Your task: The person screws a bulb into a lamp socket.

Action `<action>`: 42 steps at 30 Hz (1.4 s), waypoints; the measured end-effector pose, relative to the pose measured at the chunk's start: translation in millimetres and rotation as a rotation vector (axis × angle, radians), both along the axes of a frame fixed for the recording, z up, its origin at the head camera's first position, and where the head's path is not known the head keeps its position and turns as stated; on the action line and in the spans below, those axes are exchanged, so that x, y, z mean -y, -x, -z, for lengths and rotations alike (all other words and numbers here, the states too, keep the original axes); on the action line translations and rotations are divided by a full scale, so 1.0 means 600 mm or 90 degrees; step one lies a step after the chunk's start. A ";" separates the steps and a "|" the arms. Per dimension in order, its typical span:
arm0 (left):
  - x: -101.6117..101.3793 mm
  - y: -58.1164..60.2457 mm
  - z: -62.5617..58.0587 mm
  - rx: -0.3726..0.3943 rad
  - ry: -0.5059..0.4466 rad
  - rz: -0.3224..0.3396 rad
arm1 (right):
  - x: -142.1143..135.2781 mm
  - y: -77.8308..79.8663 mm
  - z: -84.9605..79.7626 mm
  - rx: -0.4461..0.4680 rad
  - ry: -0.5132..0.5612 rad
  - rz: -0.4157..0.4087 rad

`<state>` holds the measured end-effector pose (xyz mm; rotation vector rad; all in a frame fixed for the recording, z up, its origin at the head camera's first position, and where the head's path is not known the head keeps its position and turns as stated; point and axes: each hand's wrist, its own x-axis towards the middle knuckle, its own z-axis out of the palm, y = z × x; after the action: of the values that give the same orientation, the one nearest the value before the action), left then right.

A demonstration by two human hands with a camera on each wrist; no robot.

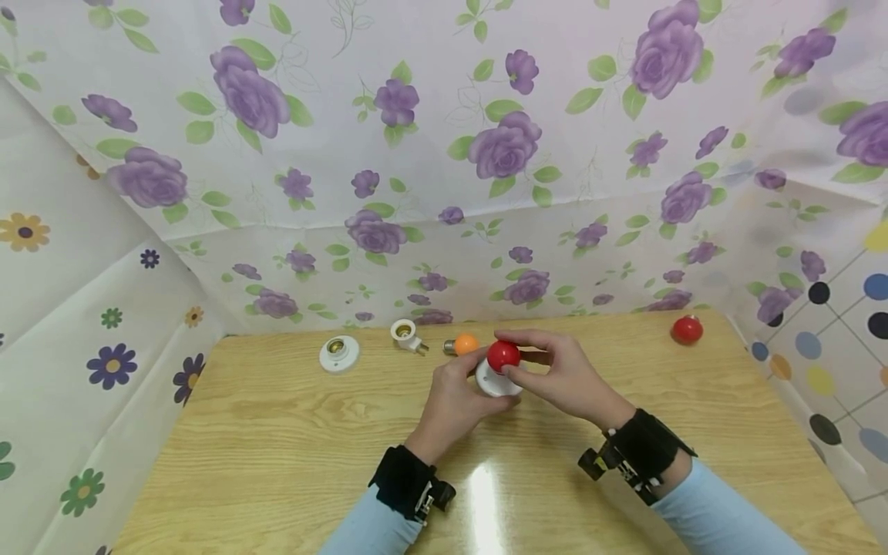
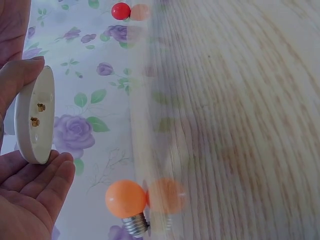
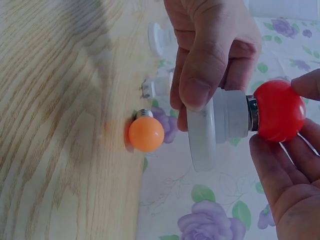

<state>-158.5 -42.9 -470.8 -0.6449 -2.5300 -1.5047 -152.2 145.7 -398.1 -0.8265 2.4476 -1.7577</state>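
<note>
My left hand [image 1: 458, 393] grips a white round lamp socket [image 3: 202, 135] by its base, thumb on one face and fingers at the rim. Its underside, with two brass screws, shows in the left wrist view. A red light bulb [image 3: 281, 111] sits at the mouth of this socket, a strip of its metal cap still visible. The fingers and thumb of my right hand [image 1: 565, 378] pinch the red bulb. Both things are held above the wooden table. Just behind the left hand lies an orange light bulb [image 1: 466, 344] on its side.
Along the table's back edge are another white round socket [image 1: 338, 354] and a white plug-in socket [image 1: 406, 336]. A second red bulb [image 1: 687, 330] lies at the back right. A flowered cloth [image 1: 444, 193] hangs behind the wooden table [image 1: 291, 455].
</note>
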 end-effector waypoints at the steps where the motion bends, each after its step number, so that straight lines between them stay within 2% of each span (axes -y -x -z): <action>1: 0.000 0.000 0.000 -0.002 -0.001 0.000 | 0.000 -0.001 0.000 0.001 0.001 0.003; 6: -0.002 0.001 -0.003 -0.011 -0.002 0.000 | -0.008 0.013 0.024 -0.007 0.010 0.002; 10: -0.002 0.001 -0.005 -0.019 0.000 0.000 | -0.011 0.018 0.031 -0.018 0.011 0.009; 18: -0.002 0.002 -0.005 -0.011 0.001 0.000 | -0.010 0.017 0.030 -0.031 0.012 0.026; 30: -0.001 0.000 -0.001 -0.013 -0.012 0.003 | -0.011 0.017 0.031 -0.022 0.003 -0.026; 42: -0.001 -0.001 0.000 -0.006 -0.012 -0.002 | -0.010 0.016 0.033 -0.005 0.011 -0.016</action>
<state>-157.6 -42.1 -470.6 -0.6440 -2.5049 -1.5193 -161.8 151.9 -417.6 -0.8635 2.4199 -1.7724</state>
